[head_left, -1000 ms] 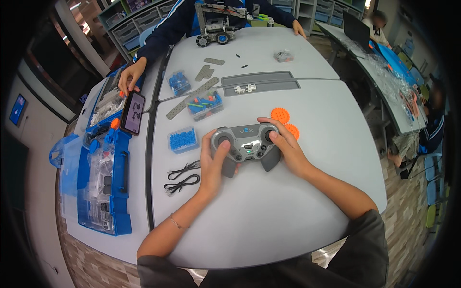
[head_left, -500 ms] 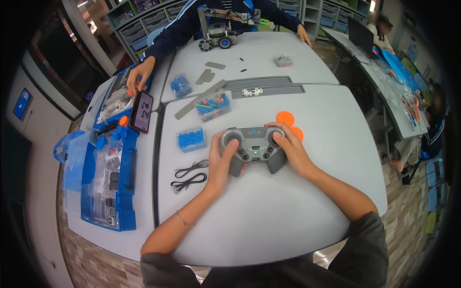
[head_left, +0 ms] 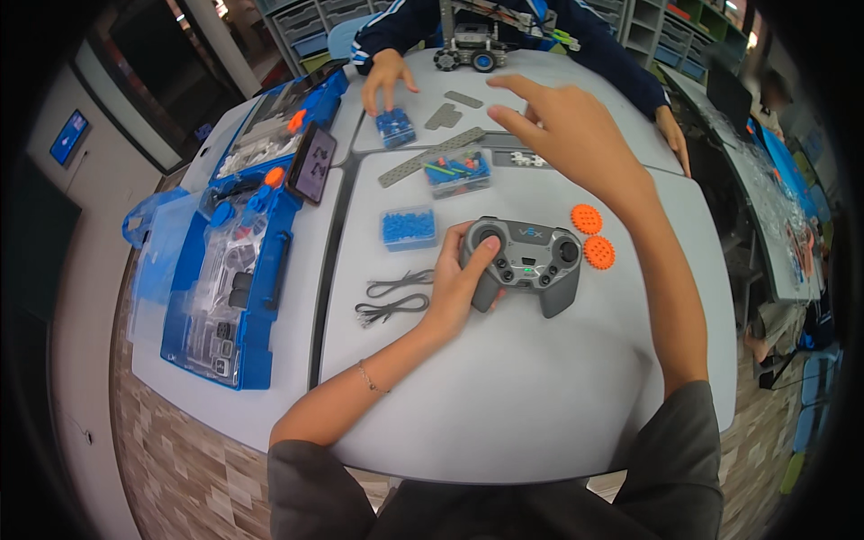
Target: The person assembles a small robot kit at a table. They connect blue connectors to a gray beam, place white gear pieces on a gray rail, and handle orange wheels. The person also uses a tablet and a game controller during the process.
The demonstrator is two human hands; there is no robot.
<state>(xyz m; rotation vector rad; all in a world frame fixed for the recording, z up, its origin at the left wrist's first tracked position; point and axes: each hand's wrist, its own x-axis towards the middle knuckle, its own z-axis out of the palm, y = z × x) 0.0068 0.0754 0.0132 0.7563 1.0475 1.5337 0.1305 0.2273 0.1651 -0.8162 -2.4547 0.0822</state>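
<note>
A grey game-style controller (head_left: 531, 236) with two thumbsticks and a small green light is held over the table by my left hand (head_left: 459, 279). My left thumb rests by its left stick, and the fingers wrap that grip. My right hand (head_left: 576, 135) is off the controller, raised and reaching forward, holding nothing; index finger and thumb are stretched apart. Beneath and beyond it lie white connector pieces (head_left: 526, 159), partly hidden. Two orange gears (head_left: 587, 219) lie right of the controller. To its left are a clear box of blue pins (head_left: 409, 227) and black cables (head_left: 394, 308).
Across the table, a person's hand (head_left: 389, 81) touches a box of blue parts (head_left: 394, 130). A wheeled robot (head_left: 472, 52) stands before that person. Grey plates (head_left: 443, 117) and a mixed parts box (head_left: 459, 175) lie mid-table. At left, a phone (head_left: 312, 164) leans by a blue case (head_left: 261, 346).
My right hand has let go of the controller and moved up and forward. The other person's hand has gone from beside the phone to the blue parts box. The view has shifted.
</note>
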